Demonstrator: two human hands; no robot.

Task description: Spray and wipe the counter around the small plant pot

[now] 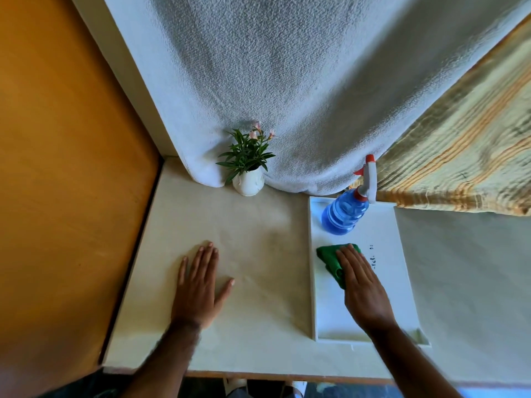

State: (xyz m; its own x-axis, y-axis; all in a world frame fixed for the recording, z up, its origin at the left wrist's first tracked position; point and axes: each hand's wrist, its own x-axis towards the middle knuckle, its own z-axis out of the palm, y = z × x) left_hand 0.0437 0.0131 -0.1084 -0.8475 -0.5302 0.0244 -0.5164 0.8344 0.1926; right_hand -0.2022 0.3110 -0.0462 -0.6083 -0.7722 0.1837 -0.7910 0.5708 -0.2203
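A small white plant pot (248, 183) with green leaves and pink flowers stands at the back of the cream counter (253, 254). A blue spray bottle (344, 212) with a white and red trigger stands upright at the far end of a white tray (402, 282) to the right. A green cloth (330, 258) lies in the tray. My right hand (363, 291) lies flat on the cloth, fingers together and extended. My left hand (198, 288) rests palm down on the bare counter, fingers spread, holding nothing.
A grey-white towel (287, 96) hangs behind the pot. A striped yellow cloth (465, 156) hangs at the back right. An orange wall (63, 168) borders the counter on the left. The counter's front edge (258, 374) runs just below my forearms.
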